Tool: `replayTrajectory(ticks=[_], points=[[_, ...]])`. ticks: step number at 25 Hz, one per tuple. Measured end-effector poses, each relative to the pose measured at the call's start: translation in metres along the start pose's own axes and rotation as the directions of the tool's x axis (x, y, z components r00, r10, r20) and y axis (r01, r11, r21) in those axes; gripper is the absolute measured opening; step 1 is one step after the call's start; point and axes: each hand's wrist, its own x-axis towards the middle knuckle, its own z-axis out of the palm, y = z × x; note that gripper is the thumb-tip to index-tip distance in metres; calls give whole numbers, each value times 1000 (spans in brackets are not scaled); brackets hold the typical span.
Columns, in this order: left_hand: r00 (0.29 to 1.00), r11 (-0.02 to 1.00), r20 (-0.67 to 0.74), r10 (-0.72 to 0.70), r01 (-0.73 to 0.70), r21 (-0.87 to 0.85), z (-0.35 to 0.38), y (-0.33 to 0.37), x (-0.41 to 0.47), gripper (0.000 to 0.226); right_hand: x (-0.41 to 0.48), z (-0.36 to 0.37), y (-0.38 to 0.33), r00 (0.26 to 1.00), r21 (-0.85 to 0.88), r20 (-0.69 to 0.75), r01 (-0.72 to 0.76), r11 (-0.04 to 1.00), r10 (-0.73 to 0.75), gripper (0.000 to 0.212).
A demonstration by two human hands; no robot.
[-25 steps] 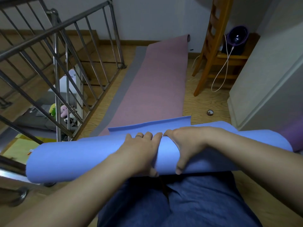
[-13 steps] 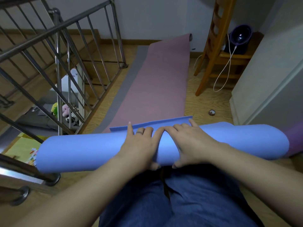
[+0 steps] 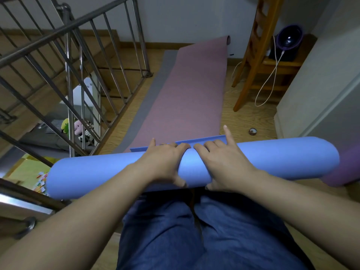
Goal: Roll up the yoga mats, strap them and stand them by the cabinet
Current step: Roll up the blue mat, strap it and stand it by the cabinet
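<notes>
One mat is nearly rolled. The blue mat (image 3: 282,158) lies as a thick roll across the near floor (image 3: 243,117), in front of the person's knees, with only a short flap flat on its far side. The left hand (image 3: 163,162) and right hand (image 3: 224,162) sit side by side on the middle of the roll and grip it, fingers curled over the top and thumbs on the near side. The right forefinger sticks out straight.

Beyond, the pink mat (image 3: 191,90) lies unrolled, reaching the far wall, with a grey mat (image 3: 155,90) flat along its left edge. A purple roll (image 3: 342,168) by the blue one's right end may be a finished mat; I cannot tell. No strap shows.

By my judgement, two more rolls, all the strapping and the standing are left. The cabinet (image 3: 321,84) is close on the right. A wooden ladder (image 3: 253,55), a dangling cable (image 3: 272,78) and the stair railing (image 3: 68,65) on the left crowd the space.
</notes>
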Motion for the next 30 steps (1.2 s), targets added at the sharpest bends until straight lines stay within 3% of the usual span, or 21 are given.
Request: replayTrajectory(ticks=[7,9,13,15,17,19,21,23,26,30], points=[[930,966,353,102,-7,-260,-22,5,-8,87,-8,-34,6,915,164,381,74,984,-132,96],[952,979,298,66,-4,-202,-21,8,-11,90,1,-36,13,884,250,443,37,967,-148,92],[1000,985,-10,-8,9,174,6,32,-26,110,23,-30,32,805,499,553,-111,859,-217,86],[998,983,-64,-15,27,183,14,34,-29,111,24,-26,35,810,532,547,-139,835,-213,88],[999,994,-39,-3,7,110,11,27,-23,108,12,-21,28,882,493,451,-120,862,-135,96],[1000,1000,26,12,-13,23,1,17,-12,106,-7,-9,12,969,299,246,-59,952,-17,109],[997,1000,80,15,-13,-28,-5,12,-2,106,-20,3,-2,993,141,116,-48,989,32,116],[999,999,51,-3,1,37,-1,17,-1,107,-19,6,-2,995,128,98,-45,991,32,115],[993,969,-114,-13,40,245,19,31,-13,112,-3,-3,13,988,226,154,-7,974,-29,109],[995,991,-104,-6,19,131,16,18,-4,110,17,-12,17,959,245,279,-33,969,-38,109]])
